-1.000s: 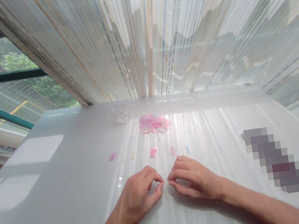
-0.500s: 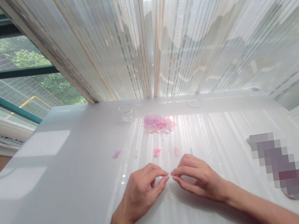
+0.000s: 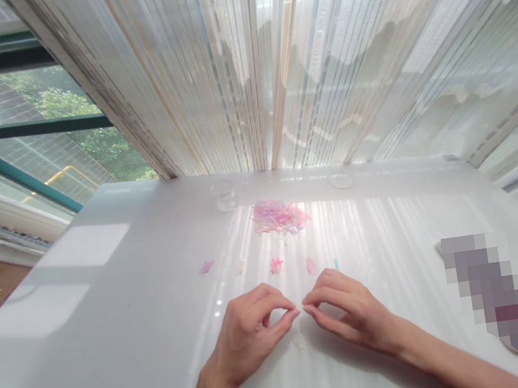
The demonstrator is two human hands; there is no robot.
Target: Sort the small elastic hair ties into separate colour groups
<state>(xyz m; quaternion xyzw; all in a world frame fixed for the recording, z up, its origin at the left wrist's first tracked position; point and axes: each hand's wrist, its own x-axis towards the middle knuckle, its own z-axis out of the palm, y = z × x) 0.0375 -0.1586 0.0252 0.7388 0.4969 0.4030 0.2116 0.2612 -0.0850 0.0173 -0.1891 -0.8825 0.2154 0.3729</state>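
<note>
My left hand is closed in a pinch, thumb against fingertip, over the near middle of the white table. Facing it, my right hand pinches in the same way, its fingertips just apart from the left ones. Whatever lies between the fingers is too small to make out. Below the fingertips is a pale thin strand or loop. Beyond the hands, small clusters run in a row: purple, pale yellow, bright pink, light pink and a blue piece.
A tangled pile of thin pink and purple bands lies farther back. Behind it stand a clear round container and a clear round lid. At right lies a blurred-out object. Striped curtains border the far edge.
The whole view has shifted slightly, with the table and hands appearing a little farther right. Both hands keep their pinches, fingertips still close together.
</note>
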